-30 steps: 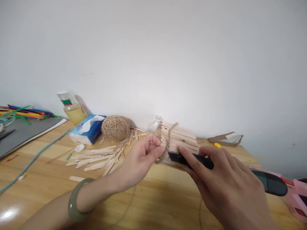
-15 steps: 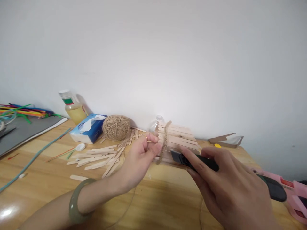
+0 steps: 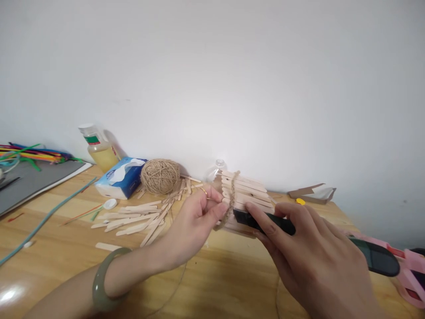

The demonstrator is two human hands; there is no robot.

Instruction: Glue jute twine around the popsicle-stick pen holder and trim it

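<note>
My left hand [image 3: 192, 223], with a green bangle on the wrist, pinches the braided twine [image 3: 232, 195] that wraps around a plastic bottle clad in wooden craft sticks [image 3: 247, 195]. The bottle lies on its side on the wooden table [image 3: 66, 248]. My right hand [image 3: 312, 257] grips a black utility knife [image 3: 265, 222], index finger along its top. The knife's tip rests against the sticks just right of the twine.
Loose craft sticks [image 3: 139, 217] lie left of my left hand. Behind them are a twine ball [image 3: 160, 176], a blue tissue pack [image 3: 119, 178] and a glue bottle [image 3: 98, 148]. Coloured pipe cleaners [image 3: 29, 155] sit far left. A pink glue gun [image 3: 410, 272] and cardboard scraps [image 3: 312, 193] are right.
The stick-clad bottle and both hands shifted slightly between frames, first left and up, then back. My left hand kept its pinch on the twine and the knife stayed against the sticks.
</note>
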